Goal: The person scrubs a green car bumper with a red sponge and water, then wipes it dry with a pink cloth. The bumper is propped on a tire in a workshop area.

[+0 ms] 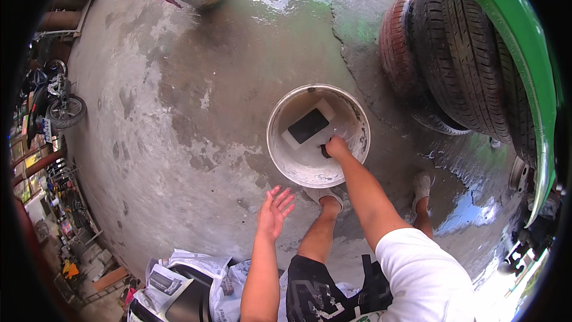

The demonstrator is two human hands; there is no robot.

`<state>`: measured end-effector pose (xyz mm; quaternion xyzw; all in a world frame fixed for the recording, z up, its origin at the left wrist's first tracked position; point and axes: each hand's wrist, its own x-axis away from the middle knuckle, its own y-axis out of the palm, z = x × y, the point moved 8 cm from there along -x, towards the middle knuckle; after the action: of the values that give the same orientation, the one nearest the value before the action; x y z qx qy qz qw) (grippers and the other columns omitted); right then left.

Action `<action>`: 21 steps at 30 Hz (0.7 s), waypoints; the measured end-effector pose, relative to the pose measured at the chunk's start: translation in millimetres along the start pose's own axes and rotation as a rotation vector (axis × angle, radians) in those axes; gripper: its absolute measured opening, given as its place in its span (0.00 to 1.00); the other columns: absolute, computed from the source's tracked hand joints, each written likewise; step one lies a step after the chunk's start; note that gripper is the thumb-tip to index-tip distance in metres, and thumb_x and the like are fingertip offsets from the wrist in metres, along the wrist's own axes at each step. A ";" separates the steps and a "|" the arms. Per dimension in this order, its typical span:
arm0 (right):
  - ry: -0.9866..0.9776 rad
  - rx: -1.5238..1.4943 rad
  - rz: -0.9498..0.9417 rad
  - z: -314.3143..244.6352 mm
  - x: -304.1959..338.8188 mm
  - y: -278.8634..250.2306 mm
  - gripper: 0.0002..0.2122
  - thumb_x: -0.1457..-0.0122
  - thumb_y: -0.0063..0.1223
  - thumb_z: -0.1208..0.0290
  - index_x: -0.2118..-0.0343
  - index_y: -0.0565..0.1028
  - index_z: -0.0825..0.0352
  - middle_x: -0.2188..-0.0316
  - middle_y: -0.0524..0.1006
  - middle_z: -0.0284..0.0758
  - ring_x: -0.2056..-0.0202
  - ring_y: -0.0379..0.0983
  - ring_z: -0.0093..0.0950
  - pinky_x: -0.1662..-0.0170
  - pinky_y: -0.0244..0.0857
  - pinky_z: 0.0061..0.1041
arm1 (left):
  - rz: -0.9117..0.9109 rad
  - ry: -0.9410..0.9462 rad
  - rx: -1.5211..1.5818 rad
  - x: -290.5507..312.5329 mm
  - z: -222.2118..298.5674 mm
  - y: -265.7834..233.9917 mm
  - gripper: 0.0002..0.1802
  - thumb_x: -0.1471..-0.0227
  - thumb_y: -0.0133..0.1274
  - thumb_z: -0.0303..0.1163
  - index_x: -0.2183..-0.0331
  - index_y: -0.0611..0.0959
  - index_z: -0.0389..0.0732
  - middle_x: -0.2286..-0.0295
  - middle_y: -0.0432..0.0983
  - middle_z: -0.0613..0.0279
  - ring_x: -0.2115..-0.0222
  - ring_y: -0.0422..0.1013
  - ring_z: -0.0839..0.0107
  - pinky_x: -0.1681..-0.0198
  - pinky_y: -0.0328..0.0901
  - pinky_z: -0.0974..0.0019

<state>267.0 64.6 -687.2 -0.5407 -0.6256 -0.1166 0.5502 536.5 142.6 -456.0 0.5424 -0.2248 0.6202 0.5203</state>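
Wet, stained concrete floor (179,101) is surrounding a whitish bucket (359,125); within its rim, near a black rectangular block (308,126), the right hand (338,146) is gripping a small dark object (325,151) I cannot identify. The left hand (274,211) is hanging bare, fingers spread. I am judging the object light, possibly slippery, best pinched by its sides.

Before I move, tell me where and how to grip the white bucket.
Probably by the bucket's rim, at its near left, with the open left hand coming from the left and clamping over the edge: the round edge is bare there, while the right hand reaches in over the near right.
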 end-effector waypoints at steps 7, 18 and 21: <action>0.431 -1.393 -0.370 -15.9 42.1 -3.5 0.17 0.39 0.48 0.67 0.52 0.76 0.72 0.59 0.81 0.45 0.56 0.80 0.46 0.46 0.71 0.50 | 0.191 0.111 -0.043 -52.5 7.1 42.8 0.24 0.31 0.47 0.44 0.44 0.73 0.35 0.48 0.74 0.50 0.44 0.70 0.55 0.42 0.67 0.50; -0.693 -2.000 -1.002 -183.1 463.9 -447.0 0.18 0.44 0.51 0.79 0.49 0.76 0.73 0.50 0.78 0.40 0.48 0.77 0.32 0.40 0.68 0.36 | -0.893 0.173 0.389 216.2 88.5 508.6 0.15 0.31 0.46 0.44 0.65 0.77 0.44 0.70 0.75 0.61 0.67 0.72 0.69 0.60 0.69 0.61; -1.137 -1.827 -1.000 -114.7 552.9 -615.3 0.23 0.43 0.47 0.79 0.43 0.73 0.76 0.44 0.75 0.45 0.45 0.75 0.35 0.37 0.67 0.39 | -1.203 0.105 0.283 324.2 51.1 714.9 0.19 0.31 0.47 0.44 0.73 0.77 0.45 0.78 0.73 0.64 0.73 0.69 0.71 0.67 0.69 0.63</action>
<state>-58.6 44.0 81.5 -0.4026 -0.6069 -0.4650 -0.5033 -34.8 -25.9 57.9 0.6066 0.2306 0.2681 0.7120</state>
